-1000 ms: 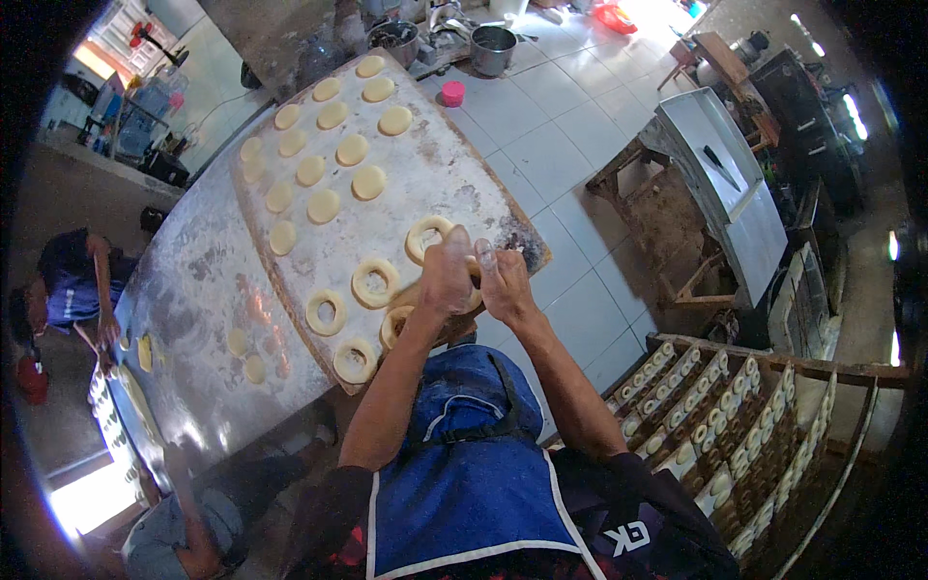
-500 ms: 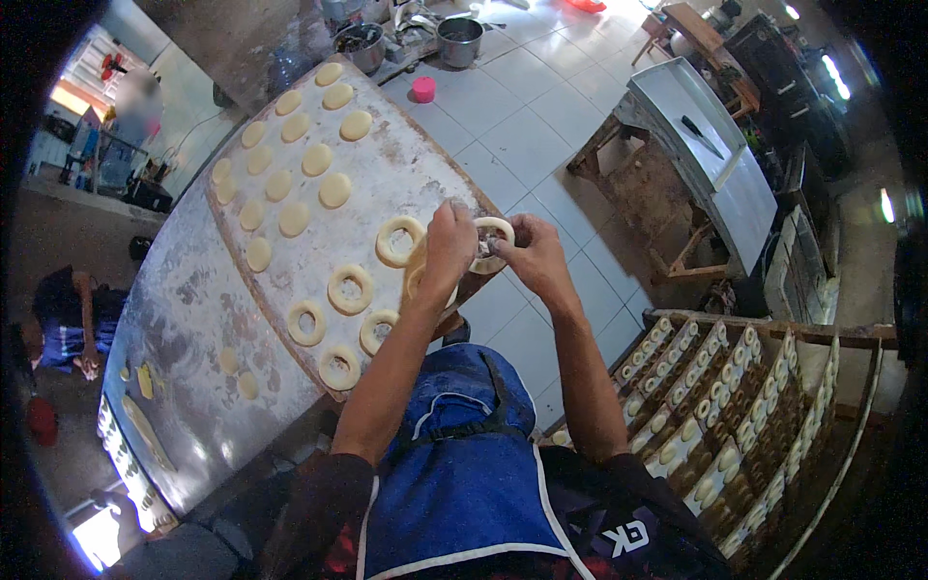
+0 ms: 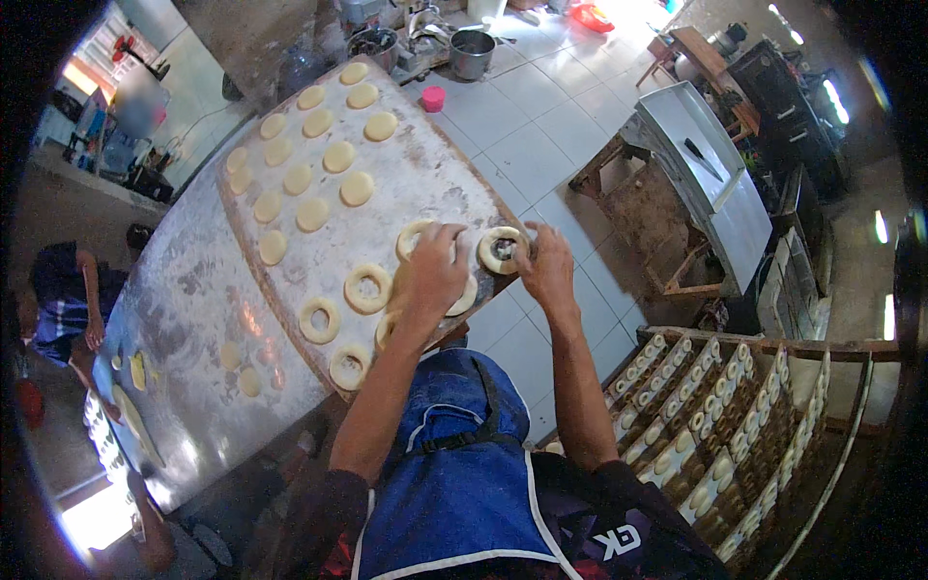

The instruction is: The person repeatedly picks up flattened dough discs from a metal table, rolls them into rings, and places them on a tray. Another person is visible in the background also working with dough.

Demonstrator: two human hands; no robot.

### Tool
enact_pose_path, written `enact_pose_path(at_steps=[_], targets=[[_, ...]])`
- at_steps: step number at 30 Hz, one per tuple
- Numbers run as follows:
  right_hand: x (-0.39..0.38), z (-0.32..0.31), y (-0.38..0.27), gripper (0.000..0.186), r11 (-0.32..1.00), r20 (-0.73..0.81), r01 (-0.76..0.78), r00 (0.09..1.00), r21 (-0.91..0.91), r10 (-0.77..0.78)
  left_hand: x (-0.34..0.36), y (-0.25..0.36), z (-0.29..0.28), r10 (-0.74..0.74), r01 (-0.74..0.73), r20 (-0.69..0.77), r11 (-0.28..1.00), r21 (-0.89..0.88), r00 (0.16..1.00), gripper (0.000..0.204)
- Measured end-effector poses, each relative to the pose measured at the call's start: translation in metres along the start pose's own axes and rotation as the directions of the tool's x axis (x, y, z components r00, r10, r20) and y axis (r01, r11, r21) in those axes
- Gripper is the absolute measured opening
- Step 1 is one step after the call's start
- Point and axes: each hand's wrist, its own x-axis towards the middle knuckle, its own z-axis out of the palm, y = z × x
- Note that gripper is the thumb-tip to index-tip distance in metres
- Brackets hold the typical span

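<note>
A pale dough ring [image 3: 501, 250] lies at the near right corner of the floured board [image 3: 440, 184]. My right hand [image 3: 548, 271] is beside it, fingers apart, with the thumb side at the ring's right edge. Over other rings hovers my left hand [image 3: 437, 280], its fingers loosely bent and spread, with nothing seen in them. It partly covers a ring [image 3: 413, 235] behind it and another ring [image 3: 464, 296] beneath. More dough rings [image 3: 368, 288] rest to the left of that hand. Several flat dough discs [image 3: 356, 188] without holes are spread over the far part of the board.
Left of the board is a metal-topped table [image 3: 208, 290] with dough scraps [image 3: 140, 372]. Another person's arm [image 3: 92, 372] reaches over its far left edge. At right, trays [image 3: 691, 406] carry shaped dough. Beyond stands a metal-topped stand [image 3: 710, 179] with a knife [image 3: 701, 157]. A pink container [image 3: 432, 98] sits on the tiles.
Both hands had fingers on the dough ring; now it lies on the board corner, and my left hand has moved off it. The person at left now reaches over the table. The view has shifted slightly.
</note>
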Motion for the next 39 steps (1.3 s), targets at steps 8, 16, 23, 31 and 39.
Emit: enact_pose_path(at_steps=[8, 16, 23, 31, 39], targets=[[0.016, 0.004, -0.01, 0.046, 0.953, 0.109, 0.152, 0.976, 0.263, -0.186, -0.174, -0.116, -0.179, -0.333, 0.425, -0.457, 0.898, 0.112, 0.825, 0.018], [-0.061, 0.07, -0.194, 0.032, 0.799, 0.082, 0.428, 0.86, 0.423, -0.504, -0.27, -0.241, -0.3, -0.578, 0.655, -0.319, 0.715, 0.245, 0.751, 0.037], [-0.159, 0.195, -0.335, 0.034, 0.806, 0.625, 0.05, 0.604, 0.59, -0.495, -0.245, -0.231, -0.293, -0.643, 0.644, -0.296, 0.758, -0.109, 0.706, 0.041], [-0.168, 0.246, -0.35, 0.037, 0.736, 0.59, -0.024, 0.616, 0.677, -0.522, -0.244, -0.202, -0.308, -0.735, 0.444, -0.078, 0.486, -0.753, 0.674, 0.034], [-0.163, 0.211, -0.364, 0.063, 0.702, 0.618, -0.107, 0.578, 0.704, -0.533, -0.235, -0.196, -0.298, -0.665, 0.281, -0.058, 0.391, -0.877, 0.744, 0.036]])
